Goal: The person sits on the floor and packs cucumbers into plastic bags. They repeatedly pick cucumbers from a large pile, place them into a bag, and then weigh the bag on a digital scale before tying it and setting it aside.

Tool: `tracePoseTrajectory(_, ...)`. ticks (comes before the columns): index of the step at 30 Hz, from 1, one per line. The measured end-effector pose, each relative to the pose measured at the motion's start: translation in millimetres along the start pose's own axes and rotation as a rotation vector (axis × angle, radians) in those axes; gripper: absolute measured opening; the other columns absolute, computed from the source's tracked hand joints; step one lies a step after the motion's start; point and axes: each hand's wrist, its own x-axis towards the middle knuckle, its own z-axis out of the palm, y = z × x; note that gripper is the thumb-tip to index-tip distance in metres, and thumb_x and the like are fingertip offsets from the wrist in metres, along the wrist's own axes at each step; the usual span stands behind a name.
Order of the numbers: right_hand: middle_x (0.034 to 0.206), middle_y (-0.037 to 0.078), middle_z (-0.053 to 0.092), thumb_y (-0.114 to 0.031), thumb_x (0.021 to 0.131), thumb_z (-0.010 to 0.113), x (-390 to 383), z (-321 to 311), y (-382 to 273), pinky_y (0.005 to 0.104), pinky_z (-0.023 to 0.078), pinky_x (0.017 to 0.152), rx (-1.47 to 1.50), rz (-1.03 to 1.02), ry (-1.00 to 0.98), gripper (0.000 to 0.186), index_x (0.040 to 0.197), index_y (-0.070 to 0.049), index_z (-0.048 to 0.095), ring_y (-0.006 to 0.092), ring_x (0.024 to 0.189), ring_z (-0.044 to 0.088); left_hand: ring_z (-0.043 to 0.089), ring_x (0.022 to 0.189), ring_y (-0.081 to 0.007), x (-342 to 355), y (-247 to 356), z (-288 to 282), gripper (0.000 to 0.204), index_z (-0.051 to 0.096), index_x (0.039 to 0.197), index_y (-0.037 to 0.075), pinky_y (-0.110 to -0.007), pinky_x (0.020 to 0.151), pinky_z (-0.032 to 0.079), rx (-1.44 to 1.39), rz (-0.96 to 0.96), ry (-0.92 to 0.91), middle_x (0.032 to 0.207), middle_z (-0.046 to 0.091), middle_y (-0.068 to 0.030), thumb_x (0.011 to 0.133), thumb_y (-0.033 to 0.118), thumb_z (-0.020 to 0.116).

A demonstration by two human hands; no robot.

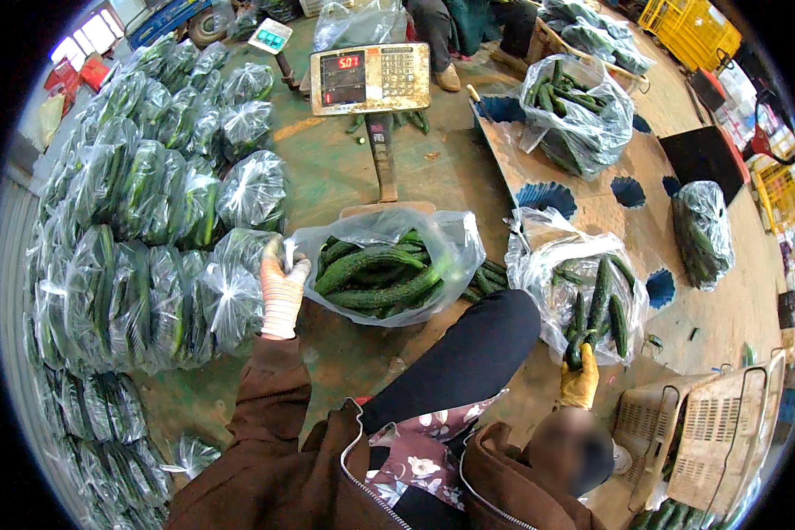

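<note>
My left hand [283,287], in a pale striped glove, pinches the left rim of an open clear plastic bag [462,278]. Inside that bag lie several dark green cucumbers [371,265]; it sits at the foot of a scale [371,79] with a lit red display. At the right, my right hand [579,378], in a yellow glove, is closed around the lower end of a cucumber [575,353]. More cucumbers [602,296] stand beside it on a second open plastic bag [530,247]. A blurred patch hides the right wrist.
Filled bags of cucumbers [141,185] are stacked in rows along the left. A board with blue-lined holes [543,196] carries another cucumber bag [583,146]. Beige plastic crates [715,442] stand at the lower right. Another person's legs [433,40] show at the far side.
</note>
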Motion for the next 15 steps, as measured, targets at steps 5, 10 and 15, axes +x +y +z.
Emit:
tracePoseTrajectory(5, 0.081, -0.001, 0.058, -0.022, 0.089, 0.059, -29, 53, -63, 0.0216, 0.041, 0.054, -0.250, -0.294, -0.204, 0.024, 0.108, -0.006, 0.060, 0.0087, 0.066, 0.053, 0.056, 0.083, -0.0152, 7, -33, -10, 0.038, 0.056, 0.106, -0.001, -0.031, 0.078, 0.046, 0.214, 0.067, 0.171, 0.092, 0.061, -0.0060, 0.072, 0.006, 0.072)
tracePoseTrajectory(10, 0.085, 0.001, 0.059, -0.013, 0.086, 0.055, -80, 160, -102, 0.0209, 0.042, 0.065, -0.669, -0.427, -0.434, 0.032, 0.116, 0.000, 0.057, 0.0090, 0.073, 0.054, 0.053, 0.075, -0.0099, -10, 15, 5, 0.020, 0.060, 0.099, 0.000, -0.027, 0.069, 0.044, -0.053, -0.102, -0.012, 0.085, 0.061, -0.0020, 0.083, 0.012, 0.062)
tracePoseTrajectory(15, 0.101, 0.018, 0.064, -0.020, 0.084, 0.059, -88, 271, -24, 0.0316, 0.046, 0.084, -1.128, -0.476, -0.814, 0.040, 0.118, -0.001, 0.056, 0.0251, 0.094, 0.062, 0.050, 0.068, -0.0065, -16, 40, -8, 0.019, 0.059, 0.103, 0.002, -0.021, 0.063, 0.040, -0.432, -0.299, -0.190, 0.078, 0.057, 0.0006, 0.086, 0.011, 0.059)
